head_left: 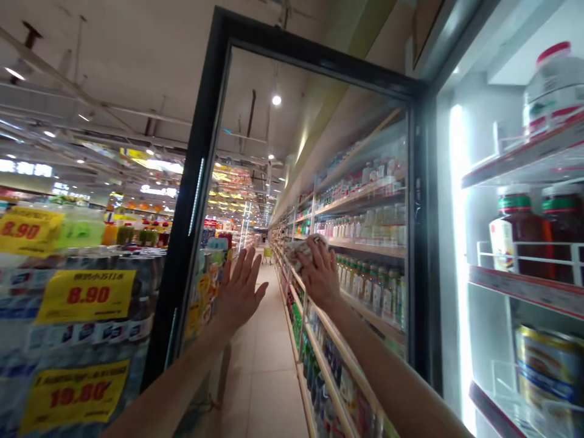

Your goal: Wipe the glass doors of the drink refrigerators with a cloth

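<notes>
An open glass door with a dark frame [413,231] fills the middle of the head view, and the aisle and shelves show through its pane. Against the left part of the glass, my left hand [241,292] lies flat with its fingers spread, holding nothing. My right hand [320,274] is to the right of it, pressing a crumpled, patterned cloth [300,254] to the pane. The cloth is partly hidden under the fingers.
At the right, a lit fridge holds bottles [522,231] and cans [547,365] on wire-edged shelves [524,292]. Stacked drinks with yellow price signs [86,295] stand at the left. A tiled floor [269,340] shows through the glass.
</notes>
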The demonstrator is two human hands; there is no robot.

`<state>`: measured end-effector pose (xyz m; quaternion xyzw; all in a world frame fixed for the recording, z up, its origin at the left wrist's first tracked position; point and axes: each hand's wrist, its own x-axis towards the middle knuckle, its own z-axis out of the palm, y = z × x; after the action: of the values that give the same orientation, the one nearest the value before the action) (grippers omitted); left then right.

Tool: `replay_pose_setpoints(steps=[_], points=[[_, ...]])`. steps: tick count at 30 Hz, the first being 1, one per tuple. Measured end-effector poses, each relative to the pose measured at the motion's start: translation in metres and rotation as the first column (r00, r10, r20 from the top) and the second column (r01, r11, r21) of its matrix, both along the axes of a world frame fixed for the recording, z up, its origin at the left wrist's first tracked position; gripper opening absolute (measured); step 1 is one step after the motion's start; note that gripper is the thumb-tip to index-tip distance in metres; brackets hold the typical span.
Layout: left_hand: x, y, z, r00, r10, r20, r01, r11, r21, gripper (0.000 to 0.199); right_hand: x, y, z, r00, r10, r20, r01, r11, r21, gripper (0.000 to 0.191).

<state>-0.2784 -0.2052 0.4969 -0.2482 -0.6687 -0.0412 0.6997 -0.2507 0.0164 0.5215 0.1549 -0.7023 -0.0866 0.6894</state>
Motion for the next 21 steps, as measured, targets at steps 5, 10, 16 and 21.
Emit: replay_pose_setpoints(steps=[5,10,16,21], points=[[0.006,-0.004,-0.016,0.999,0.042,0.024,-0.042,0.999,-0.013,0.069,0.01,0.092,-0.014,0.969,-0.128,-0.21,-0.015,0.821,-0.571,0.045],[0.008,-0.002,-0.014,1.0,0.019,0.019,-0.019,1.0,-0.007,0.068,0.005,0.028,-0.052,0.993,-0.034,-0.11,-0.011,0.924,-0.383,0.046],[0.007,-0.006,-0.02,0.999,-0.023,0.027,0.024,0.999,-0.026,0.065,0.011,0.025,-0.074,0.999,-0.022,0.034,0.031,0.951,-0.308,0.04],[0.009,-0.003,-0.027,0.998,-0.037,0.047,0.037,0.999,0.01,0.064,0.018,0.074,-0.072,0.991,-0.118,-0.059,0.038,0.685,-0.728,0.047]])
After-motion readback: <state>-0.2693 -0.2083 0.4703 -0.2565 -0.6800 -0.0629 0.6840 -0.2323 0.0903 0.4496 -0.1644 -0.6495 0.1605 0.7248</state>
